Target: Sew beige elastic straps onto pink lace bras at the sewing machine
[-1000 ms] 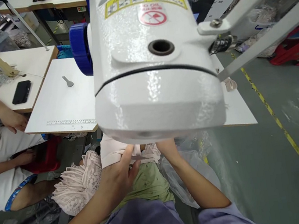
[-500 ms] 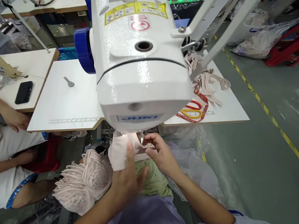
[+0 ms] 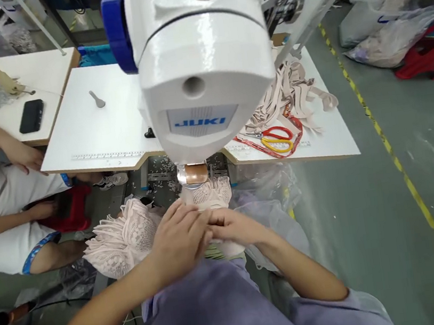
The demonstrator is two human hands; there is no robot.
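A white JUKI sewing machine head (image 3: 199,68) fills the upper middle of the view. Just below its foot lies a pale pink lace piece (image 3: 210,192). My left hand (image 3: 179,237) and my right hand (image 3: 236,227) meet on this lace, fingers pressed together and pinching the fabric close to my lap. A heap of the same pink lace (image 3: 121,240) rests to the left of my left hand.
Pink straps (image 3: 291,90) and red-and-yellow scissors (image 3: 274,138) lie on the white table (image 3: 87,132) right of the machine. A black phone (image 3: 31,115) sits on the neighbouring table. Another person's arms (image 3: 1,155) are at the left. Plastic bags (image 3: 387,25) and a yellow floor line (image 3: 405,179) lie right.
The view has tipped down, showing the machine's front and foot. My hands have dropped lower and come together on the lace, which earlier was held up under the machine head.
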